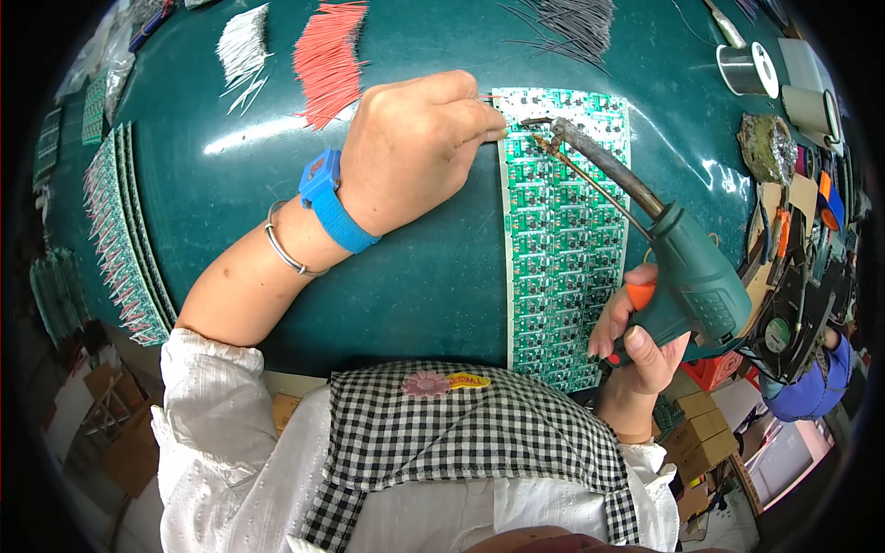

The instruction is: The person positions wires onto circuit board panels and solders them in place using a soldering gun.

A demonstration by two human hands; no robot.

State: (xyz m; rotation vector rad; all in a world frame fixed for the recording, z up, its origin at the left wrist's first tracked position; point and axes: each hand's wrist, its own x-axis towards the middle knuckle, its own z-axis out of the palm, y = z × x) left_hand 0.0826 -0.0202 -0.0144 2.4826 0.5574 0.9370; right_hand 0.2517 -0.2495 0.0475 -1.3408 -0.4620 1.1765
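Soldering at a green tabletop: wire held to a circuit panel, iron tip beside it.

The left hand (415,147) rests on the dark green tabletop (277,184), its grip pinched on a thin red wire (490,97) at the top left corner of the green circuit board panel (564,240). The right hand (636,336) has its grip clenched round the green soldering gun (687,267), a finger near the orange trigger; the tip lies on the panel's upper rows, just beside the left fingertips. The panel lies flat in front of the person, running from near the tabletop's edge away from them. Beyond the left hand lie bundles of red wires (327,60), white wires (241,51) and dark wires (572,23). A solder spool (749,69) stands at the far right. Stacked board panels with wires attached (124,240) lie at the left.
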